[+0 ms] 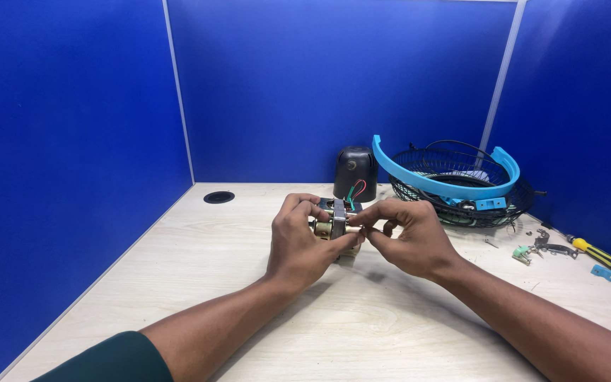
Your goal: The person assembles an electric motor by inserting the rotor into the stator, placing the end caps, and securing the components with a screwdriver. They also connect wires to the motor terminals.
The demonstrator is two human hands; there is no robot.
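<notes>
Two hands: both of mine are closed on one thing, a small metal motor core with brass-coloured ends and a grey steel plate stack (338, 225).
Motor position: it sits at the centre of my view, held low over the pale wooden tabletop (199, 269); I cannot tell whether it touches the surface. Red and green wires (354, 189) rise from its top toward 12 o'clock.
Left hand (300, 244): at 9 o'clock of the motor, fingers curled over its top and thumb pressed against the near side, gripping it firmly.
Right hand (410, 239): at 3 o'clock of the motor, thumb and forefinger pinched tight on the brass-coloured end, the other fingers folded loosely.
Behind the motor: a black rounded plastic housing (356, 172) stands at 12 o'clock, near the blue partition wall (319, 78).
Toward 2 o'clock: a black wire fan guard (489, 209) lies on the table with a light blue curved plastic ring (429, 182) resting across it.
Toward 3 o'clock: small loose metal parts (542, 244) and a screwdriver with a yellow and black handle (602, 258), well apart from my hands.
Toward 10 o'clock: a round black cable hole (218, 197) in the tabletop.
</notes>
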